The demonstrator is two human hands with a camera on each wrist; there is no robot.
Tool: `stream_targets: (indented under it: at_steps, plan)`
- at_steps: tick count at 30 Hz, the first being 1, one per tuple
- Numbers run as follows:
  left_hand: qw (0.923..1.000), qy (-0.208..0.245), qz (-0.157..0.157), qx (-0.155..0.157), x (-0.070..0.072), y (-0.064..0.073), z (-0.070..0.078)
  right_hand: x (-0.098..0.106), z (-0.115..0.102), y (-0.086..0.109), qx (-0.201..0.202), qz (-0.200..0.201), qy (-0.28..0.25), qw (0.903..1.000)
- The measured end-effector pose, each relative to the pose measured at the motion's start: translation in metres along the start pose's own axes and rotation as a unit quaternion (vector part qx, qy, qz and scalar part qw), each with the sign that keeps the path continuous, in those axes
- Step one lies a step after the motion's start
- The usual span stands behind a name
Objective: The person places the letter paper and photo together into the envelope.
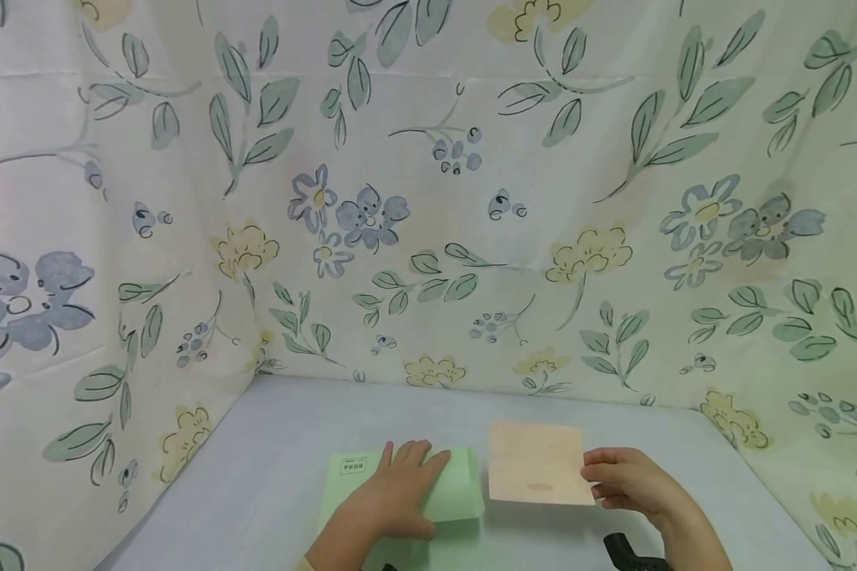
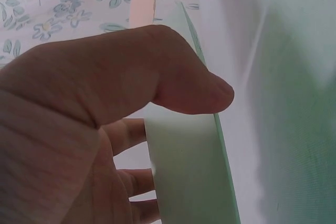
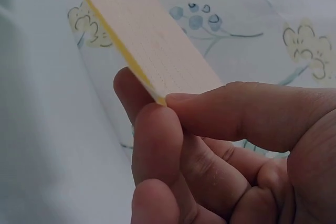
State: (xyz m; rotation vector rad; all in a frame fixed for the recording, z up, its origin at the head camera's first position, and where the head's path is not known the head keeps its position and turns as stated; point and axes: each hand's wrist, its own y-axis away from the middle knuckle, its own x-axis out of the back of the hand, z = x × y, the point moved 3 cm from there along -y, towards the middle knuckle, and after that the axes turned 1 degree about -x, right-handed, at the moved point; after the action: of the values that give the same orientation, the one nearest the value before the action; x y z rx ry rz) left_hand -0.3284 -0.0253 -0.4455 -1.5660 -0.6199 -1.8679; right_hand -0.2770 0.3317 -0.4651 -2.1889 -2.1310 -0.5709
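Item nearest the head camera: a black object at the bottom edge by the right wrist, only partly in frame, probably the strap or mount of the wrist camera; it cannot be identified further. Left hand: laid on a pale green booklet that lies on the table. The wrist view shows the thumb curled over the booklet's top face and the fingers under its edge, so the grip is closed on it; the near-right part of the booklet appears lifted slightly off the table, as suits a hold meant to steady or raise it. A small printed label sits at the booklet's far-left corner, uncovered by the hand. Right hand: pinches a peach-coloured pad at its right edge, thumb on top and fingers beneath, grip closed on the pad. The wrist view shows a yellow edge along the pad's thickness and faint dotted lines on its face. The pad lies just beside the green booklet, to its right, the two apart by a narrow gap. Table: pale grey-blue, plain. Surround: a floral cloth printed with blue and yellow flowers and green leaves, hung behind and along both sides of the table.
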Motion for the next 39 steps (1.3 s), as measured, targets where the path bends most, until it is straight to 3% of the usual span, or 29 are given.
stream_targets:
  at_steps: [21, 31, 39]
  plan:
    - [0.9998, -0.011, 0.012, -0.007, 0.003, 0.001, 0.004, -0.018, -0.008, -0.003, 0.042, -0.034, 0.013, 0.9984]
    - [0.9998, -0.009, 0.017, -0.001, 0.004, 0.001, 0.004, -0.020, -0.010, -0.003, 0.043, -0.035, 0.031, 0.9980]
    - [0.9997, -0.011, 0.024, -0.002, 0.004, 0.003, 0.004, -0.023, -0.011, -0.002, 0.053, -0.072, 0.048, 0.9949]
